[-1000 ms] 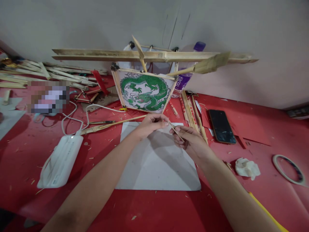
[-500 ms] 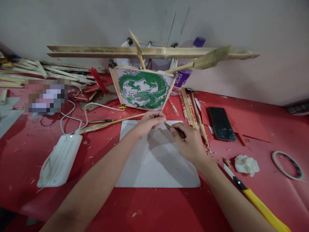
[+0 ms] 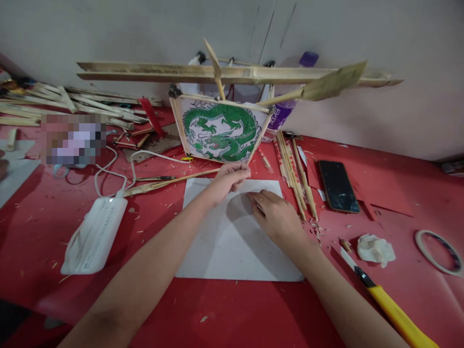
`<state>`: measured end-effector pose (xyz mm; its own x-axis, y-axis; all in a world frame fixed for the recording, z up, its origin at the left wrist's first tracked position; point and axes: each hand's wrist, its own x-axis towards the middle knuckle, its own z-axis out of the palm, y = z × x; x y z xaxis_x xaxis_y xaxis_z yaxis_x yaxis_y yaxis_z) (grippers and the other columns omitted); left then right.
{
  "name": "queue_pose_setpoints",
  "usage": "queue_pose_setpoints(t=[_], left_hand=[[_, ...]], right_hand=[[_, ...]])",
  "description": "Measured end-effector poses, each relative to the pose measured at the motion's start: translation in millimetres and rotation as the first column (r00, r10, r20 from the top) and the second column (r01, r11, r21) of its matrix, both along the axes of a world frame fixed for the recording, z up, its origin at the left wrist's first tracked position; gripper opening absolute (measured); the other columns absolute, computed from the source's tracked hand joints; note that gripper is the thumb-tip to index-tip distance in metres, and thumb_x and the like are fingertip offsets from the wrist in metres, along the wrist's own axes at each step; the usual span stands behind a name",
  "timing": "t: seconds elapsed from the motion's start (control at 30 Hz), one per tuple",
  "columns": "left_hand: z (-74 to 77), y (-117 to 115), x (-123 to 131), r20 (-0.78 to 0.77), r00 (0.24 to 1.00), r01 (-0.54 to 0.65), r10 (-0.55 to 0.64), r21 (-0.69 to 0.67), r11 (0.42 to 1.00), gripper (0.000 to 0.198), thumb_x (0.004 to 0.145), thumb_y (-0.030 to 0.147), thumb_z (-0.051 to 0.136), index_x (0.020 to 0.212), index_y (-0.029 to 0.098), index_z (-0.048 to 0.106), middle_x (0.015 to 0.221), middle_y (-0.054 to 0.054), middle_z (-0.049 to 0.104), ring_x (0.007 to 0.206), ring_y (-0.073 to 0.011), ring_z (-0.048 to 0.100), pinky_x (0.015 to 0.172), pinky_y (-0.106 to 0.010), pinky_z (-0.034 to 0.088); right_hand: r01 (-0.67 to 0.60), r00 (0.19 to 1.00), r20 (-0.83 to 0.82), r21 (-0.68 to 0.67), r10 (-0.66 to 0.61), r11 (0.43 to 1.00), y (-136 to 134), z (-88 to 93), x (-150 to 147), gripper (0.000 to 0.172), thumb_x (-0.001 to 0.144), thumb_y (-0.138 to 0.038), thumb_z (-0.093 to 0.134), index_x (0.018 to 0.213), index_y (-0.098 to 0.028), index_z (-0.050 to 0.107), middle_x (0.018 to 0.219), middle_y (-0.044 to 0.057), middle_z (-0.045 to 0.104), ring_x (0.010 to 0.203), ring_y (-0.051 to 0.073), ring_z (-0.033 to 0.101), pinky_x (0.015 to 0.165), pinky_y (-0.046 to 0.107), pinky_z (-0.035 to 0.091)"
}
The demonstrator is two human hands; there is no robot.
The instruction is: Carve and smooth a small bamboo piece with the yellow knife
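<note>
My left hand (image 3: 231,181) is closed at the top of a white sheet (image 3: 232,246), just below the green dragon panel (image 3: 223,133); what its fingers pinch is too small to tell. To its right, my right hand (image 3: 273,212) is closed around a small dark pointed tool (image 3: 257,205), mostly hidden by the fingers, low over the sheet. The two hands are apart. The dragon panel is the front of a stick-framed box. A long split bamboo strip (image 3: 163,73) and two pointed bamboo pieces lie across its top.
A power bank (image 3: 96,234) with a white cable lies left. Bamboo sticks (image 3: 290,169), a phone (image 3: 339,186), crumpled tissue (image 3: 376,249), a tape roll (image 3: 438,252) and a yellow-handled knife (image 3: 393,309) lie right. A purple-labelled bottle (image 3: 282,113) stands behind the box.
My right hand has moved down and away from my left hand, taking the small tool with it. The view has shifted slightly. A blurred bit of a hand now shows at the far left edge.
</note>
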<state>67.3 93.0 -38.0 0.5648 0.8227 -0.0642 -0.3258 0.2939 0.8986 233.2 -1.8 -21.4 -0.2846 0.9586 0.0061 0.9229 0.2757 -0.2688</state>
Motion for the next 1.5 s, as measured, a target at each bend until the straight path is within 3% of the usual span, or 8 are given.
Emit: queue_pose_setpoints(t=[0.3,0.63,0.87,0.93,1.13,1.27,1.4,1.5], left_hand=[[1.1,-1.7,1.7,-0.03,0.999,-0.02,0.02,0.02,1.0,0.028,0.08,0.038,0.07,0.073,0.018,0.051,0.055,0.01,0.03,0.045,-0.0028,0.02,0.046,-0.023,0.009],[-2.5,-0.3,1.7,-0.016,0.998,-0.064,0.065,0.046,0.997,0.031,0.082,0.039,0.069,0.07,0.019,0.048,0.052,0.01,0.026,0.043,-0.0032,0.017,0.046,-0.024,0.008],[-2.4,-0.2,2.1,0.004,0.999,-0.053,0.052,0.021,0.998,0.028,0.079,0.038,0.071,0.071,0.019,0.051,0.052,0.01,0.028,0.043,-0.0027,0.017,0.046,-0.024,0.008],[-2.6,0.0,2.3,0.008,0.999,-0.051,0.05,0.017,0.999,0.029,0.079,0.038,0.071,0.071,0.019,0.051,0.051,0.01,0.027,0.043,-0.0027,0.017,0.046,-0.024,0.008],[-3.1,-0.5,2.5,-0.014,0.998,-0.068,0.069,0.041,0.997,0.03,0.081,0.039,0.07,0.07,0.019,0.051,0.053,0.01,0.028,0.044,-0.0031,0.017,0.046,-0.024,0.008],[-2.5,-1.4,2.6,-0.02,0.997,-0.069,0.07,0.042,0.997,0.03,0.079,0.04,0.071,0.072,0.019,0.052,0.055,0.01,0.028,0.045,-0.0035,0.018,0.046,-0.024,0.01],[-2.7,-1.1,1.6,-0.028,0.999,-0.044,0.045,0.034,0.998,0.03,0.08,0.04,0.071,0.072,0.018,0.051,0.055,0.01,0.028,0.045,-0.0031,0.017,0.046,-0.024,0.009],[-3.9,-0.4,0.9,-0.02,0.999,-0.031,0.031,0.039,0.999,0.03,0.081,0.04,0.07,0.072,0.019,0.05,0.055,0.01,0.027,0.045,-0.003,0.017,0.047,-0.023,0.009]], right_hand=[[-0.055,0.989,0.137,-0.03,0.058,0.998,0.2,1.9,-4.1,0.035,0.105,-0.022,0.042,0.127,-0.012,0.068,0.114,0.013,0.076,0.102,0.028,0.072,0.075,0.037,0.054],[-0.283,0.959,-0.024,-0.052,0.283,0.958,-14.1,-1.8,-17.7,0.03,0.104,-0.018,0.045,0.12,-0.015,0.069,0.107,0.009,0.077,0.093,0.025,0.073,0.077,0.035,0.054],[0.062,0.997,0.045,0.007,-0.062,0.998,9.2,-6.9,17.4,0.029,0.1,-0.018,0.051,0.12,-0.013,0.07,0.112,0.014,0.077,0.099,0.028,0.074,0.08,0.036,0.051],[0.087,0.993,0.082,0.035,-0.09,0.996,13.2,-6.2,23.6,0.03,0.1,-0.018,0.049,0.122,-0.012,0.07,0.113,0.014,0.077,0.099,0.029,0.074,0.078,0.036,0.05],[-0.223,0.972,0.063,-0.03,0.225,0.974,-11.7,-2.8,-11.3,0.026,0.1,-0.015,0.047,0.112,-0.014,0.07,0.098,0.01,0.077,0.086,0.024,0.071,0.069,0.033,0.046],[-0.354,0.935,0.008,-0.002,0.354,0.935,-27.1,-1.1,-32.4,0.031,0.101,-0.013,0.045,0.123,-0.017,0.067,0.098,0.006,0.076,0.086,0.021,0.069,0.066,0.032,0.043],[-0.107,0.991,0.069,-0.049,0.11,0.993,-8.9,-0.4,-10.7,0.027,0.098,-0.016,0.049,0.114,-0.017,0.071,0.101,0.009,0.077,0.09,0.023,0.07,0.07,0.031,0.045],[0.09,0.989,0.116,-0.013,-0.088,0.996,6.6,-1.4,8.6,0.031,0.099,-0.018,0.048,0.121,-0.015,0.07,0.108,0.013,0.077,0.094,0.025,0.071,0.074,0.032,0.046]])
